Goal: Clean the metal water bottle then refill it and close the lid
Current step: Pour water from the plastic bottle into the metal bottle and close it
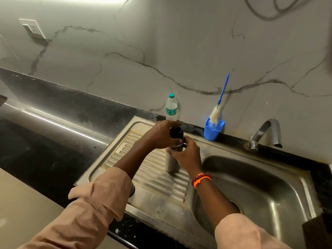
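Note:
The metal water bottle (171,163) stands upright on the ribbed steel drainboard (152,178). Its dark lid (176,132) sits on top. My left hand (161,135) curls round the lid from the left. My right hand (186,154) grips the bottle's upper body just below the lid, so the neck is mostly hidden. A bottle brush (218,108) with a blue handle and white bristles stands in a blue holder (212,130) against the wall. The tap (265,134) rises at the back right over the sink basin (260,191).
A clear plastic water bottle (171,107) with a teal cap stands behind my hands by the marble wall. The black stone counter (53,141) stretches to the left. A wall socket (33,28) is at the upper left.

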